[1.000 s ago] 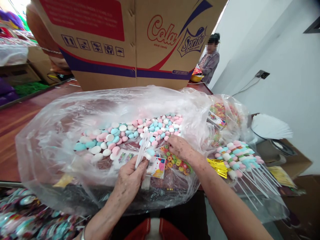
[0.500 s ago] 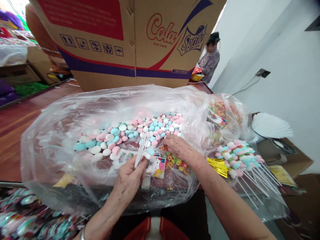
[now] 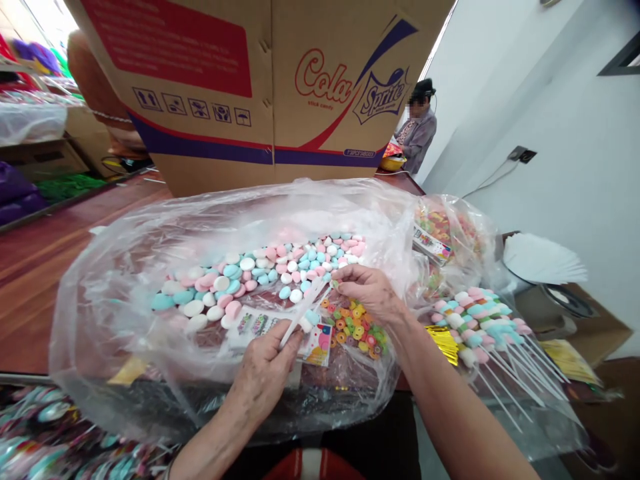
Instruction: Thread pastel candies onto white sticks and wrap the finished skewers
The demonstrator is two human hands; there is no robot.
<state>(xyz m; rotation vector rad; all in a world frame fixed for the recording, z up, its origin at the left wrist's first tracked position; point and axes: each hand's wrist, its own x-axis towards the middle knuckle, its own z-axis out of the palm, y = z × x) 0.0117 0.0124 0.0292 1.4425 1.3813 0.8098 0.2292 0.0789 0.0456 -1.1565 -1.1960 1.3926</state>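
My left hand [image 3: 270,363] is closed around a bundle of white sticks [image 3: 301,309], which lean up and to the right. A blue-and-white marshmallow [image 3: 310,320] shows beside the sticks at my left fingers. Just right of the stick ends, my right hand [image 3: 370,291] pinches a small greenish ring candy [image 3: 335,285]. Below that hand lies a pile of colourful ring candies [image 3: 357,327]. Pink, white and blue marshmallows [image 3: 215,297] spread behind my hands on a clear plastic bag [image 3: 115,267]. Printed cards [image 3: 319,343] lie partly under my left hand.
A large cardboard box [image 3: 210,147] stands behind the bag. To the right are finished-looking marshmallow skewers [image 3: 483,323], gold ties [image 3: 443,345] and a bag of gummy rings [image 3: 450,223]. Wrapped sweets [image 3: 55,427] fill the lower left. A person [image 3: 420,130] works farther back.
My right hand has risen from the ring candy pile to the stick ends, with a greenish ring in its fingertips. The sticks in my left hand now lean farther right.
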